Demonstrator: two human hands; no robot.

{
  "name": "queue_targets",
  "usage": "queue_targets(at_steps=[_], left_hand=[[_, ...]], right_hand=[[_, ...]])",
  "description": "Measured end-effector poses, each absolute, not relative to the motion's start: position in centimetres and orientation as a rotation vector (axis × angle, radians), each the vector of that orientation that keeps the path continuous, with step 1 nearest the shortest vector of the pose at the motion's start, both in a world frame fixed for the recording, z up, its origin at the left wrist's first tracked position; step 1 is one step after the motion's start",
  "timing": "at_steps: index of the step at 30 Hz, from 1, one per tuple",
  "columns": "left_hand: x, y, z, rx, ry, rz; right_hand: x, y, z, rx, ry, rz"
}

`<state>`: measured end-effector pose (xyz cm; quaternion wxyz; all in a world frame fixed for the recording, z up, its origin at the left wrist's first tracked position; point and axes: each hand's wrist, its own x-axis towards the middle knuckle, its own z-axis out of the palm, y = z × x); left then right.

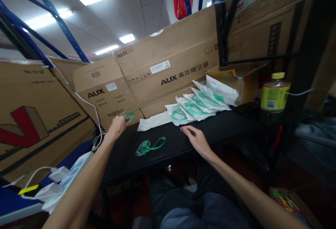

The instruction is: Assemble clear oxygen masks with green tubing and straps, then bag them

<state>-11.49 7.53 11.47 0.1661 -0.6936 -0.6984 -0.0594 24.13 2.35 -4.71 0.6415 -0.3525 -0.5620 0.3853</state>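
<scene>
At the left of the black table (123, 162), my left hand (118, 127) is closed on a coil of clear green tubing (129, 116). My right hand (196, 140) hovers over the table's front part, just below the pouches, its fingers loosely curled together with nothing visible in them. Between my hands lies a clear green oxygen mask (144, 147) with a green strap (159, 143) looped to its right. Behind my right hand, several white-backed clear pouches (194, 106) with green tubing inside overlap in a row. A flat white pouch (153, 121) lies at their left end.
Large cardboard boxes (168, 61) wall off the back. A bottle with a yellow lid (275, 94) stands at the right, beside an open carton (245, 85). At the left are a power strip (70, 176) with plugs and a white cable (96, 112).
</scene>
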Motion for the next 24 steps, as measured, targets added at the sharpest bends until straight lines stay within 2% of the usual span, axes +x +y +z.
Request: queue_targets(at_steps=[6,10,15,24], left_hand=[[-18.3,10.1,4.6,-1.893,-2.191,0.030],[-20.5,11.2,1.3,-1.939,-2.247,0.036],[-19.9,10.7,-0.2,-1.908,-2.295,-0.191],[-14.1,5.8,0.1,-1.830,-2.319,-0.792]], right_hand=[[24.2,2.4,-5.0,-0.835,-1.316,0.922],[24.1,2.5,-4.9,-0.845,-1.354,0.897],[24.1,2.2,-4.7,-0.871,-1.388,0.907],[23.8,2.0,-4.8,-0.846,-1.468,0.830]])
